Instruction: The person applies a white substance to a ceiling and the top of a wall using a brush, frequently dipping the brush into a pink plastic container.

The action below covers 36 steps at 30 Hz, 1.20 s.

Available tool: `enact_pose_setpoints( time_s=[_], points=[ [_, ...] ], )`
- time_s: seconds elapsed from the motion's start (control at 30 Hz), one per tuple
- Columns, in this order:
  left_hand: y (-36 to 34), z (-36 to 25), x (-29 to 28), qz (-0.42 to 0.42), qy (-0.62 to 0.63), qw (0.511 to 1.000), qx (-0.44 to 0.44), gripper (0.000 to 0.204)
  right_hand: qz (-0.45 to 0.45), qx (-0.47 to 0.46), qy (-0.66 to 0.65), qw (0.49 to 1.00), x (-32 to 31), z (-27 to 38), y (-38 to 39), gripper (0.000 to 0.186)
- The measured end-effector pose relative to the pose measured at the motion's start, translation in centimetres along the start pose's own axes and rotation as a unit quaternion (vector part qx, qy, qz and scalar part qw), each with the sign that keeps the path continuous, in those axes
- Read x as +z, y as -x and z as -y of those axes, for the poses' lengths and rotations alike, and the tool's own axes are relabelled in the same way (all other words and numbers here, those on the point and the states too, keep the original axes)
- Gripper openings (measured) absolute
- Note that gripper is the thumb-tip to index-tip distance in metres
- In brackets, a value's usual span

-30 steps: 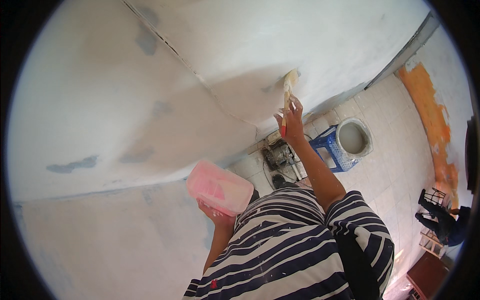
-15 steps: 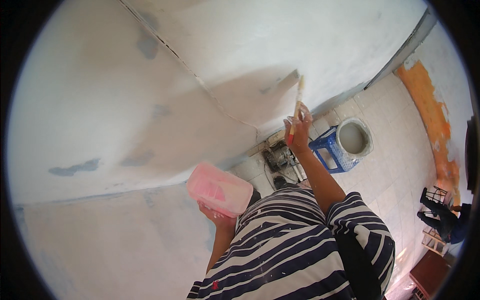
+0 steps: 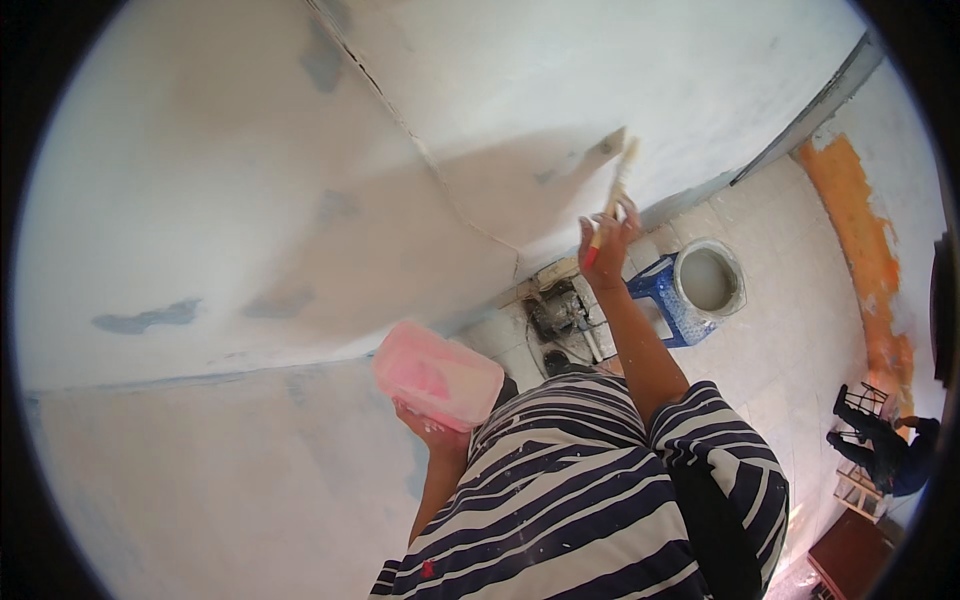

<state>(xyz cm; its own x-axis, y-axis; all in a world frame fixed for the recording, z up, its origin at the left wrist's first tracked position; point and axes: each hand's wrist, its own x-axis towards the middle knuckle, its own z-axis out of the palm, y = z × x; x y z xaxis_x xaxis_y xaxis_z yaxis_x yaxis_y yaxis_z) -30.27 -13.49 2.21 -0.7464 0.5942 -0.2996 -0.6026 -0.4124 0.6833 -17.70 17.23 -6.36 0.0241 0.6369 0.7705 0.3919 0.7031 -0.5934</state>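
My left hand (image 3: 436, 430) grips a pink plastic container (image 3: 440, 378) from its near side, and a pale coating covers much of it. With fingers bent around the handle, my right hand (image 3: 607, 252) holds a paintbrush (image 3: 619, 180) whose handle ends in red. Its pale bristles point toward the white wall (image 3: 520, 80), close beside their shadow; whether they touch it I cannot tell. A cracked line (image 3: 425, 155) and grey patches mark that wall.
Right of my right arm, a bucket of greyish liquid (image 3: 708, 278) rests on a blue stool (image 3: 668, 300). Dark equipment with cables (image 3: 556, 315) lies at the wall's foot. Far right, a person (image 3: 890, 445) sits near a red-brown table (image 3: 850, 555) and an orange-painted wall band (image 3: 862, 230).
My right hand and the paintbrush have shifted slightly right and up along the wall. My left hand keeps the container in nearly the same place. The view has turned a little.
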Motion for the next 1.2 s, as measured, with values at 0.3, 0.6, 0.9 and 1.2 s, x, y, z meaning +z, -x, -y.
enact_pose_setpoints(
  time_s=[0.3,0.6,0.9,1.2],
  points=[
    [0.0,0.0,0.6,-0.002,0.008,1.0,-0.003,0.058,0.03,0.001,-0.047,0.998,0.5,-1.4,2.6,0.025],
    [0.0,0.0,-0.1,-0.019,0.017,1.0,-0.002,0.059,0.027,-0.002,-0.096,0.995,0.9,-1.0,3.4,0.023],
    [-0.4,-0.2,-0.8,-0.001,0.035,0.999,-0.01,0.06,0.044,-0.027,-0.052,0.997,0.7,-0.6,1.3,0.018],
    [-0.1,0.0,-0.4,0.011,0.01,1.0,-0.004,0.059,0.112,0.007,-0.064,0.992,1.0,-0.4,1.2,0.019]
  ],
)
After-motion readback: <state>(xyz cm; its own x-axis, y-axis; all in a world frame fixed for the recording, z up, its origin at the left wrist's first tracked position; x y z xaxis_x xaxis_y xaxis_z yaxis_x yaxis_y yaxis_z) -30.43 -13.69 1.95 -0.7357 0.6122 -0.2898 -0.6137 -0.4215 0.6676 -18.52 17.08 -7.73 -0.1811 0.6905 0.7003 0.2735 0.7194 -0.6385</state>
